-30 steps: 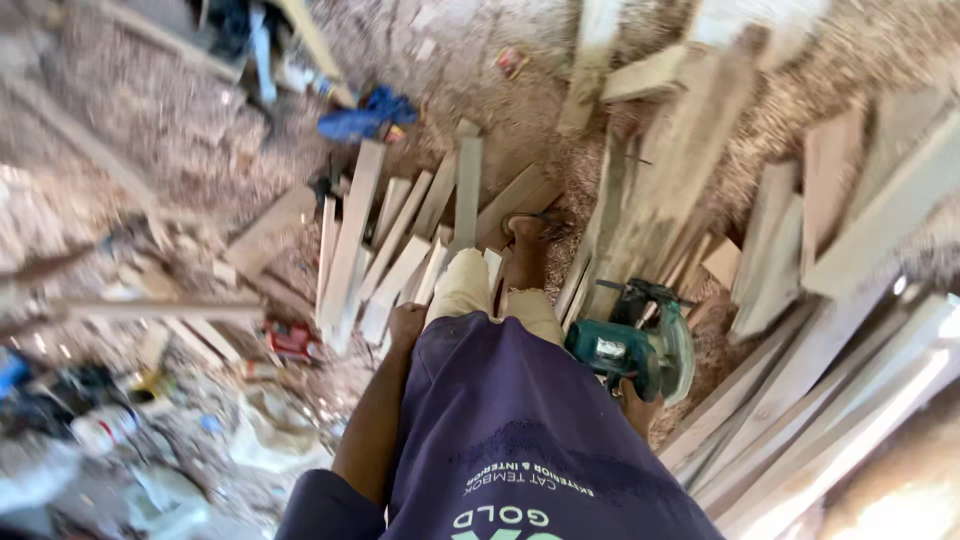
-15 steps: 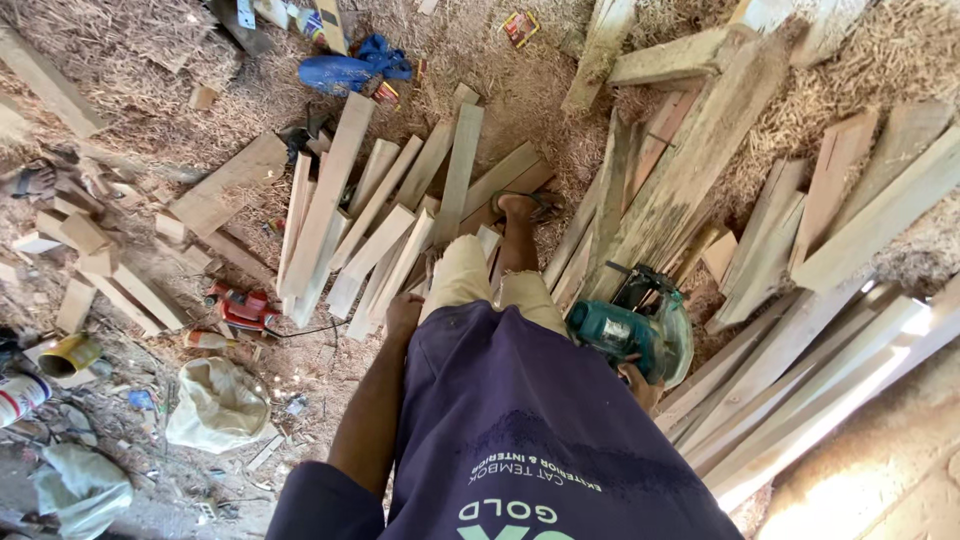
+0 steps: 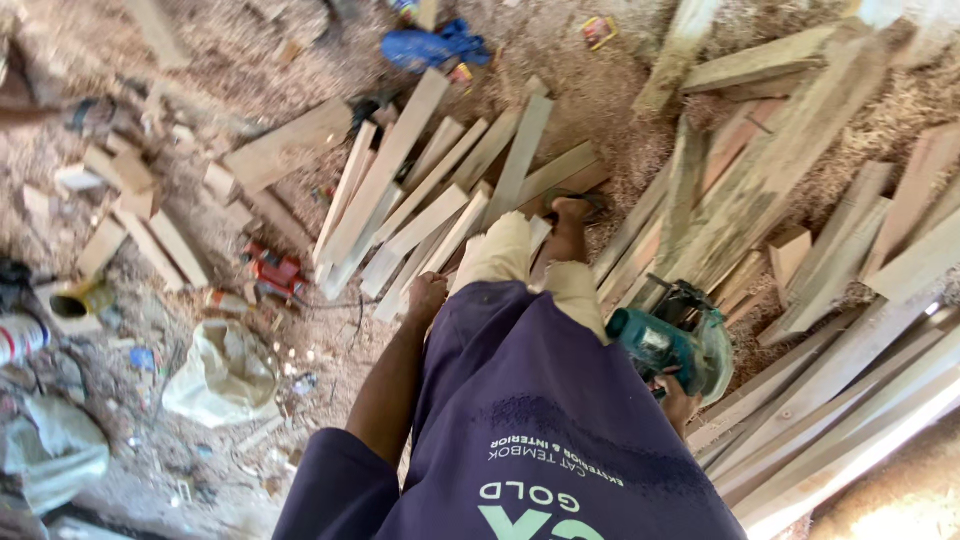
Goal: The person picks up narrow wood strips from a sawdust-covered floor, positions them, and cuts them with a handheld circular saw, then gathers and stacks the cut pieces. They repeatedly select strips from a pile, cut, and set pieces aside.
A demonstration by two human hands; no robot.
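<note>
I look down my own body: a dark blue shirt, pale shorts and a foot stepping onto planks. My right hand [image 3: 678, 398] hangs at my right side, gripping the handle of a teal circular saw [image 3: 672, 342]. My left hand [image 3: 427, 297] hangs loose by my left thigh, holding nothing, its fingers slightly curled. Ahead of my foot lies a fan of pale cut wooden planks [image 3: 420, 205] on the sawdust-covered ground.
Long boards [image 3: 840, 400] are stacked at the right and lean ahead. Wood offcuts [image 3: 130, 200] lie at the left. A small red tool [image 3: 274, 270], a whitish sack [image 3: 225, 372], a blue cloth [image 3: 432, 47] and cans [image 3: 75, 300] lie on the ground.
The view has swung left and down as I step forward; planks and scraps slide right in the picture. The saw stays in my right hand, my left hand still hangs free.
</note>
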